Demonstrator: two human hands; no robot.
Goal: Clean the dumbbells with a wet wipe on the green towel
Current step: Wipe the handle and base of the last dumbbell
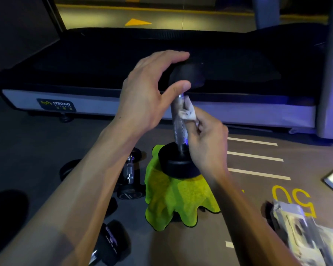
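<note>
Nearest, at 7 o'clock: a black dumbbell (112, 244) lying on the grey floor (37, 143), partly cut by the frame edge. At 4 o'clock, a packet (300, 233) (label blurred, unreadable). Just left of centre, a second dumbbell (130, 177) lies beside the green towel (173, 200), touching its left edge. The upright dumbbell (178, 120) stands on end on the towel, lower head down. The right hand (206, 139) pinches a white wet wipe (188, 113) against the knurled chrome handle, fingers curled on the wipe. The left hand (148, 96) cups the upper head, thumb and fingers curved around it. Beyond, at 12 o'clock, a treadmill (104, 106) crosses the frame.
</note>
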